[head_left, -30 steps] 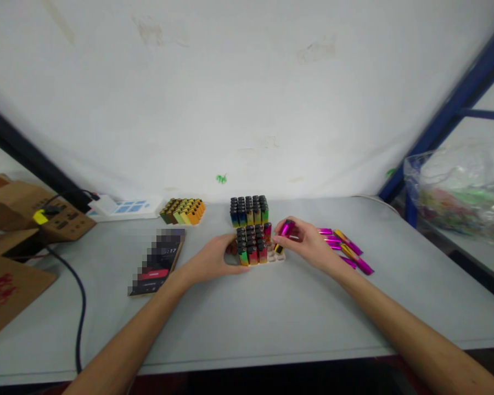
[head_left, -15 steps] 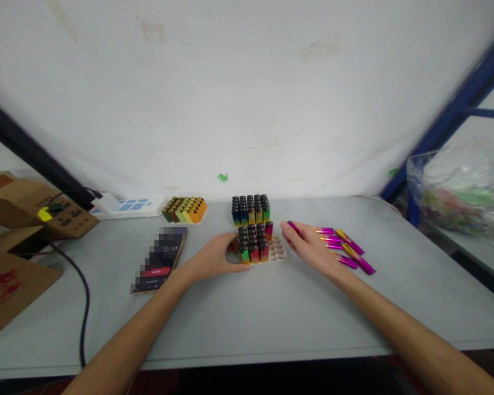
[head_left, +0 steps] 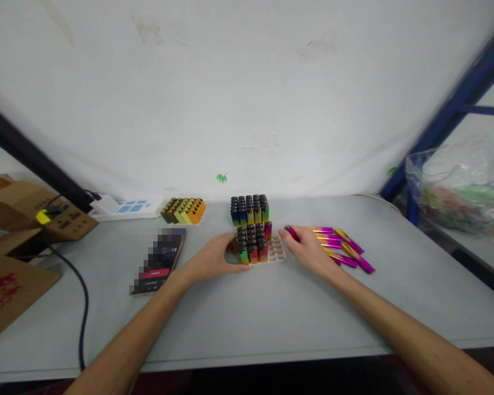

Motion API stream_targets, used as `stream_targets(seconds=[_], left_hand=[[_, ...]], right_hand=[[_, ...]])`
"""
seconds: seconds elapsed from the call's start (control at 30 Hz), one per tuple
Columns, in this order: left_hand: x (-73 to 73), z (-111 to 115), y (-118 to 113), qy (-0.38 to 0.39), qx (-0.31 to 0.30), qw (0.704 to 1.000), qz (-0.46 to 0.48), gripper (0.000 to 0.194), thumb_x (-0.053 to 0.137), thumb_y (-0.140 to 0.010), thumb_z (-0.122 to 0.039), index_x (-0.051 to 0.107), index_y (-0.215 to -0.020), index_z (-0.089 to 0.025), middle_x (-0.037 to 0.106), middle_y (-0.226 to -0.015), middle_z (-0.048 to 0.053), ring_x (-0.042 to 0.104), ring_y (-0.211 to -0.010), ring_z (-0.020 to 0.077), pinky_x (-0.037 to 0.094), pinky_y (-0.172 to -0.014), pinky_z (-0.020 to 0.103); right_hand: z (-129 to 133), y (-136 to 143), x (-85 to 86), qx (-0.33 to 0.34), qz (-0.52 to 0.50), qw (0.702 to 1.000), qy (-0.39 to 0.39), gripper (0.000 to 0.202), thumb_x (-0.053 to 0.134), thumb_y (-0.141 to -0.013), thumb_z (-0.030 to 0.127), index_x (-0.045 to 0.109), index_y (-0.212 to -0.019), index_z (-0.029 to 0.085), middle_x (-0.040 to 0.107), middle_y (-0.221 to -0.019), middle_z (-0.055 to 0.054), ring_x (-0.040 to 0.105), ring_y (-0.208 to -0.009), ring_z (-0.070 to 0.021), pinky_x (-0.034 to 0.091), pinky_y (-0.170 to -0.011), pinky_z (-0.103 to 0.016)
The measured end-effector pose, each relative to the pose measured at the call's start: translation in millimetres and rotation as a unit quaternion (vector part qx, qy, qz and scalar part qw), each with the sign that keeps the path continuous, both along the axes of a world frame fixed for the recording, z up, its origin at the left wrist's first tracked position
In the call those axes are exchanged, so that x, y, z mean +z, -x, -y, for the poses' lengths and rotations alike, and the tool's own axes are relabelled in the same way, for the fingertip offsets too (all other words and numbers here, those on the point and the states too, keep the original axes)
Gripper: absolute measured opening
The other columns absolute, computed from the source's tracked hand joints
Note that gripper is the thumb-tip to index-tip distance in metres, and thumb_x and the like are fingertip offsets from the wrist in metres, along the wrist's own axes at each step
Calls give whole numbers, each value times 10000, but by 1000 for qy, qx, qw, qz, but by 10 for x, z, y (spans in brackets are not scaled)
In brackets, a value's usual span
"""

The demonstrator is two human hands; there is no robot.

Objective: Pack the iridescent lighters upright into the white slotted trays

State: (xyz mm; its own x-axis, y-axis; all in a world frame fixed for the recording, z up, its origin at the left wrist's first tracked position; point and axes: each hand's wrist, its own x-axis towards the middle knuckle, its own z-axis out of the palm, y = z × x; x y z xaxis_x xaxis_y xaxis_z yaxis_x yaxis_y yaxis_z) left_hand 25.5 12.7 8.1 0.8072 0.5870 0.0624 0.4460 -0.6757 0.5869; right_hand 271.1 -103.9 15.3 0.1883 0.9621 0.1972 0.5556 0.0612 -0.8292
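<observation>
My left hand [head_left: 214, 256] is curled around the left side of a pale tray [head_left: 283, 258], thumb along its front edge and fingers partly hidden behind. Rows of upright lighters [head_left: 253, 252] with black tops and green, red and pink bodies fill the tray's left part; round pockets show at its right. A purple one [head_left: 268, 231] stands at the back of this group. Just right of the tray, my right hand [head_left: 307, 248] pinches a shiny purple lighter [head_left: 290, 232], its lower part hidden by the fingers. Several purple-and-yellow lighters [head_left: 346, 249] lie loose beyond that hand.
Behind the tray stands a block of blue, yellow and green lighters [head_left: 250, 211]. Yellow and orange lighters [head_left: 184, 210] sit further left, by a white power strip [head_left: 135, 208]. A phone [head_left: 160, 260], a black cable [head_left: 84, 291], cardboard boxes [head_left: 20, 247] and a plastic bag [head_left: 456, 181] flank the work area.
My right hand has shifted slightly left, and the purple lighter in it is turned a little. My left hand stays at the tray. The view has moved slightly.
</observation>
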Motion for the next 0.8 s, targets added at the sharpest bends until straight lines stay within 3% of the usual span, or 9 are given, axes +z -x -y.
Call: stream_targets(seconds=[0.13,0.23,0.3,0.47,0.53,0.8], left_hand=[[16,13,-2,3,2,1000,-1,583,836,-731,-509,685,-1178,-164,750,-1112,82,686,-958,283,542,-846,347],[34,24,-7,1,4,1000,-2,587,834,-731,-506,685,-1180,-159,747,-1121,86,684,-964,284,541,-846,349],[45,30,-11,-1,4,1000,-3,586,834,-732,-500,685,-1179,-152,743,-1138,94,682,-977,286,540,-855,352],[48,36,-11,-2,5,1000,2,556,826,-738,-483,685,-1173,-167,747,-1129,88,679,-983,285,539,-861,351],[47,36,-10,0,4,1000,2,558,827,-737,-480,683,-1173,-164,746,-1122,90,681,-967,282,538,-848,347],[78,46,-19,-1,1,1000,-8,562,824,-736,-501,685,-1150,-148,741,-1063,86,665,-900,262,528,-804,348]], right_hand=[[-12,-33,-27,15,16,1000,-14,383,426,-1033,579,524,-913,229,513,-720,45,494,-674,-154,374,-625,-277],[-37,-89,-55,47,54,995,-65,352,429,-1059,520,575,-943,222,604,-858,-16,573,-812,-189,448,-744,-311],[-47,-118,-54,53,88,989,-102,345,467,-1055,488,626,-924,211,624,-923,-51,587,-884,-206,460,-806,-325],[-30,-119,3,21,92,994,-63,393,454,-1065,506,613,-857,212,633,-737,0,560,-679,-174,405,-640,-289],[-30,-118,10,19,93,993,-64,367,475,-1062,492,628,-887,208,682,-775,-11,601,-700,-181,418,-654,-289],[-96,-237,-76,117,223,966,-65,291,447,-1091,403,646,-1070,192,732,-982,-86,679,-883,-227,504,-810,-346]])
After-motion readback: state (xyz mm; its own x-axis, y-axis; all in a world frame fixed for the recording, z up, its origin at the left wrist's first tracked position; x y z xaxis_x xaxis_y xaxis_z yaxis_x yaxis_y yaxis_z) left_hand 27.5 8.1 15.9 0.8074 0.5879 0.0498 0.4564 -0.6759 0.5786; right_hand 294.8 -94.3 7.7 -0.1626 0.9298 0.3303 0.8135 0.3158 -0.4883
